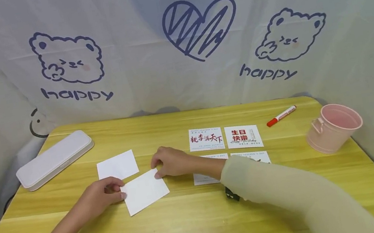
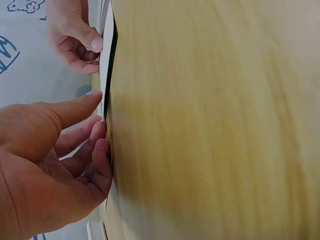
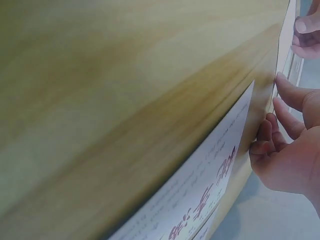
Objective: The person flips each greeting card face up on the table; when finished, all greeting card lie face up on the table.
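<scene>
A blank white card (image 1: 145,192) is held between my two hands, slightly above the wooden table in the left wrist view. My left hand (image 1: 102,197) pinches its left edge between thumb and fingers. At the upper right corner, my right hand (image 1: 172,162) pinches it the same way. Just behind lies another blank white card (image 1: 116,165), flat on the table. To the right, several printed cards lie in two rows: one with red characters (image 1: 206,138), one birthday card (image 1: 243,136), and others partly hidden under my right forearm.
A white pencil case (image 1: 54,159) lies at the back left of the wooden table (image 1: 191,231). A red-capped marker (image 1: 281,116) is at the back right, near a pink bucket (image 1: 333,128). A patterned curtain (image 1: 147,57) hangs behind the table.
</scene>
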{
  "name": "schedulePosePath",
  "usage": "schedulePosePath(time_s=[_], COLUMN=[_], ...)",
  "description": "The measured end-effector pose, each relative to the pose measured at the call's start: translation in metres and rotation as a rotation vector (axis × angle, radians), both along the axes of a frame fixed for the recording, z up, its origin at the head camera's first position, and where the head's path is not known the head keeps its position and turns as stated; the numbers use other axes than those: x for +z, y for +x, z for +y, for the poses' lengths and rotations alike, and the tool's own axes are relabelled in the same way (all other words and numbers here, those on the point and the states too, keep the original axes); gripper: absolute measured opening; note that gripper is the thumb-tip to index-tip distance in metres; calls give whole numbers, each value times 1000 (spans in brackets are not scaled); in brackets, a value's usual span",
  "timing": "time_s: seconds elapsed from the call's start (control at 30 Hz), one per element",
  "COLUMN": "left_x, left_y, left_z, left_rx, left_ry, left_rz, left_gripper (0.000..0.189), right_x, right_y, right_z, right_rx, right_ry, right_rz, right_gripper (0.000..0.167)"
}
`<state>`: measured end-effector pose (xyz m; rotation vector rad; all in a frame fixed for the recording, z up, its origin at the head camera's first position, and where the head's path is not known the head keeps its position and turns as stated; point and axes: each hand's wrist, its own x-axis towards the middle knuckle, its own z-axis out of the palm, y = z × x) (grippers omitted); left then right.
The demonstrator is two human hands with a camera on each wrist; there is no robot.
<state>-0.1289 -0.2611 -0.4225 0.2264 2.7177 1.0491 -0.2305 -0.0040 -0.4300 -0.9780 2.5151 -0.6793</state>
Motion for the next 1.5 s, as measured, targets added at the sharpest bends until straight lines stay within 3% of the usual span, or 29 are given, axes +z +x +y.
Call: schedulePosePath(time_s=[0.3, 0.53, 0.8, 1.0, 1.13, 1.33, 1.5], left_x=[2, 1, 2, 1, 3, 7, 10], left_y=[-5, -8, -10, -11, -11, -17, -28], left_z=[3, 3, 2, 3, 4, 11, 23], left_rx=[0, 3, -17, -40, -12, 46, 55], left_ry=[-5, -18, -28, -11, 64, 317, 423], left_rz=[-7, 8, -11, -25, -58, -93, -71], left_gripper=[30, 31, 30, 30, 32, 32, 33], right_x=[6, 6, 4, 4, 4, 10, 25], right_y=[5, 5, 3, 1, 0, -2, 2], right_z=[0, -1, -1, 1, 3, 18, 46], right_rx=[-34, -40, -49, -36, -37, -51, -26], right_ry=[6, 35, 5, -24, -92, -279, -386], right_rz=[-14, -1, -21, -49, -117, -240, -239], right_gripper=[23, 30, 14, 19, 21, 14, 16])
